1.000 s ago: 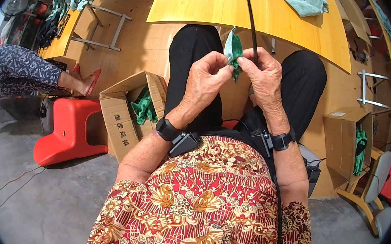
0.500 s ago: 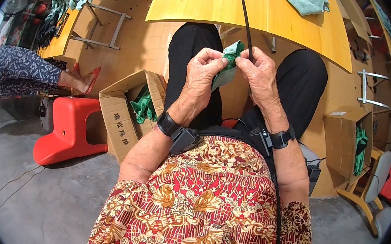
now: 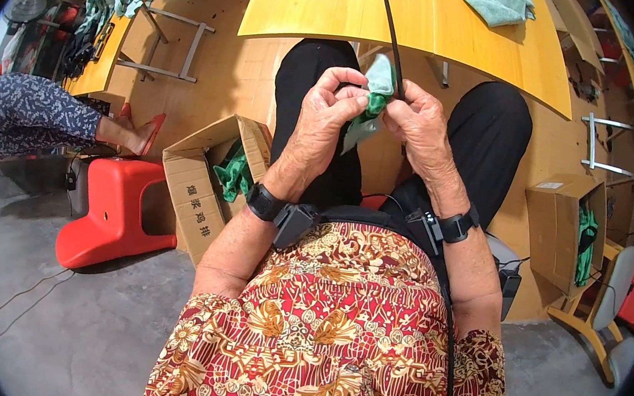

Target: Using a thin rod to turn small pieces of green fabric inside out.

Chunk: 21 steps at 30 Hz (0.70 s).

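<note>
Above my knees, a small piece of light and dark green cloth (image 3: 381, 77) is stretched between my hands. My left hand (image 3: 321, 117) pinches its left side, thumb against bent fingers. From the other side my right hand (image 3: 425, 128) is closed at the cloth's edge, thumb and fingertips together. A long thin black strip (image 3: 391, 28) rises from the right fingertips and passes over the table edge; its upper end shows. Whether the strip is a cord or a flat band I cannot tell. The cloth looks bunched at its darker middle, and a pale flap stands up above.
Ahead is a yellow table (image 3: 314, 4) with a folded green cloth (image 3: 496, 2). Cardboard boxes holding green cloth stand left (image 3: 189, 200) and right (image 3: 553, 230). A red stool (image 3: 99, 214) lies at left, near another person's legs (image 3: 47, 119). A wooden chair (image 3: 590, 319) is at right.
The black strip has come down, so its upper end now shows. The cloth has turned a little, and its pale flap stands higher between my hands. Both hands have shifted only slightly.
</note>
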Available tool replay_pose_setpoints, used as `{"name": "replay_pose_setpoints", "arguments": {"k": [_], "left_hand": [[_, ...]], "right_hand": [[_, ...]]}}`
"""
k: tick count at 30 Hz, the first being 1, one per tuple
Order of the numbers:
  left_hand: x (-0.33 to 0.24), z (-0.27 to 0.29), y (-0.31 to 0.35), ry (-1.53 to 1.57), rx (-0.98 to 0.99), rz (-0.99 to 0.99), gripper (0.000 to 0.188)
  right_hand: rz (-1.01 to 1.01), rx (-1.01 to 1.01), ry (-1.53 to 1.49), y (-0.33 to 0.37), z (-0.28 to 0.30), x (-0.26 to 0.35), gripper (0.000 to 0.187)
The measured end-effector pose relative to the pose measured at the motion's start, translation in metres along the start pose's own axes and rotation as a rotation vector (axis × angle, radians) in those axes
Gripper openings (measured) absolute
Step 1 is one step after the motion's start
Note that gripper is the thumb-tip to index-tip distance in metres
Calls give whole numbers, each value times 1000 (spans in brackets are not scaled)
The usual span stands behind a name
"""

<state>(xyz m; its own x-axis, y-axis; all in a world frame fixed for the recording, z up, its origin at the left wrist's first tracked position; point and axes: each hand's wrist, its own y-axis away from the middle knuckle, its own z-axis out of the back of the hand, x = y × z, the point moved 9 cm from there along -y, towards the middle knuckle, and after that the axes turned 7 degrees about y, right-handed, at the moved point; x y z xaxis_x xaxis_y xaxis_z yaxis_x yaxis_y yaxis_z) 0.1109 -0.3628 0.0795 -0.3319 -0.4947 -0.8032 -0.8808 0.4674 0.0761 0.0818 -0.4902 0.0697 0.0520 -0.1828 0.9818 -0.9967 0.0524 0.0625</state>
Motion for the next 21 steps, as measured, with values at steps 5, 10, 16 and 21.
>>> {"name": "replay_pose_setpoints", "arguments": {"k": [5, 10, 16, 21], "left_hand": [[-6, -1, 3, -155, -38, -60, 20], [-2, -6, 3, -379, -20, -96, 15], [2, -8, 4, -227, 21, -93, 16], [13, -2, 4, 86, -6, 48, 30]], "right_hand": [[-51, -5, -172, 0, 1, 1, 17], [-7, -107, -133, -2, 7, 1, 12], [-18, -129, -120, -7, 9, -12, 9], [-90, -110, -138, -4, 2, -15, 11]]}}
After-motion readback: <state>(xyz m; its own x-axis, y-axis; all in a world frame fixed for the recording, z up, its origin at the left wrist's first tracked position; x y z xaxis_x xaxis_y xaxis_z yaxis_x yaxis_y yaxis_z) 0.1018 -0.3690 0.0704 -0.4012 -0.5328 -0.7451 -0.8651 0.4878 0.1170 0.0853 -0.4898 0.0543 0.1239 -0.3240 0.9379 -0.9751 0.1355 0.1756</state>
